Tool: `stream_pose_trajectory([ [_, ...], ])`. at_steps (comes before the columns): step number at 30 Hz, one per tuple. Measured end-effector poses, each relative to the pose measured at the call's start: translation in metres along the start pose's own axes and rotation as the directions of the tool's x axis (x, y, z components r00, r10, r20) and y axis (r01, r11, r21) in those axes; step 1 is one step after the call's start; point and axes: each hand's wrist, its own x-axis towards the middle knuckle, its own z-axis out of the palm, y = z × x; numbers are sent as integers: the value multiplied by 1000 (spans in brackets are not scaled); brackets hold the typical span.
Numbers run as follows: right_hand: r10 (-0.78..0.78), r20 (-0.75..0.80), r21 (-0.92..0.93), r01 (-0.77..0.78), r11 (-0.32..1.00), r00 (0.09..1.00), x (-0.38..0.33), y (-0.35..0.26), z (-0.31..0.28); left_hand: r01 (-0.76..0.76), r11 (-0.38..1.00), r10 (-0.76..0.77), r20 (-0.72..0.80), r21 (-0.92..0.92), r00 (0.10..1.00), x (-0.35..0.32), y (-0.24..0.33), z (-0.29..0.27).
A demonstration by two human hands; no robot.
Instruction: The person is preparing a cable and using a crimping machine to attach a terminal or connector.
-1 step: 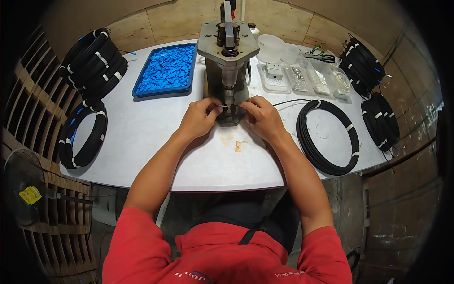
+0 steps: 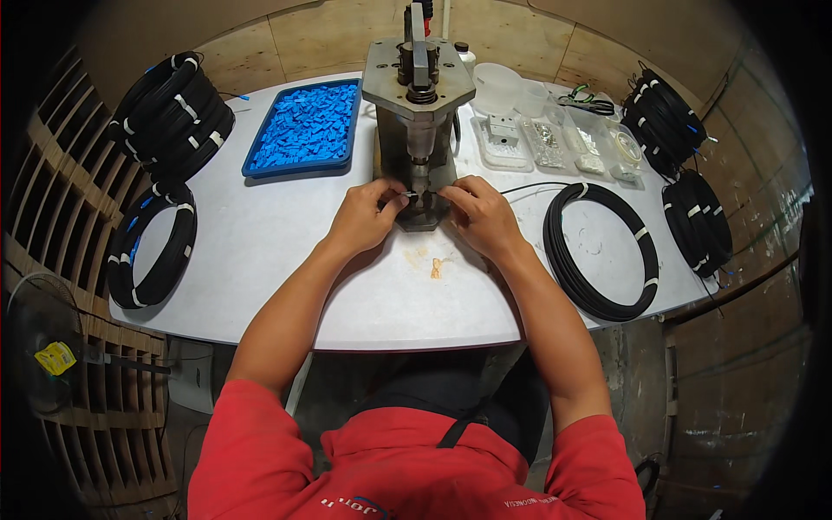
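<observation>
A metal press [image 2: 419, 113] stands at the back middle of the white table. Both of my hands are at its base, under the ram [image 2: 420, 147]. My left hand [image 2: 364, 214] is closed, thumb and forefinger pinching a small silvery piece [image 2: 409, 194] whose kind is too small to make out. Opposite it, my right hand [image 2: 484, 215] is closed in a pinch beside the press jaws. A black cable [image 2: 524, 185] runs from the near right coil [image 2: 600, 251] behind this hand, apparently into its fingers. The fingertips and the cable's end are partly hidden.
A blue tray [image 2: 247, 169] full of small blue pieces lies left of the press. Clear boxes of small parts [image 2: 550, 147] stand to the right. Black cable coils [image 2: 169, 113] are stacked at both sides. An orange scrap [image 2: 436, 268] lies in front.
</observation>
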Motion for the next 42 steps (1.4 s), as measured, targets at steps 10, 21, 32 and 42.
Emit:
stream_pose_trajectory([
  [10, 34, 60, -10, -34, 999, 998, 0, 1, -1, 22, 1000, -22, 7, -14, 1000, 0, 2, -1],
  [21, 44, 2, -24, -44, 999, 999, 2, -3, 0, 29, 999, -31, -37, -39, 999, 1, 4, 2],
  [32, 75, 14, -74, -74, 995, 997, 2, -5, 2, 42, 999, -44, -52, -24, 998, 3, 0, 6],
  [42, 56, 7, -88, -55, 995, 998, 2, -4, 2, 52, 998, -53, -50, -31, 997, 3, -1, 6],
])
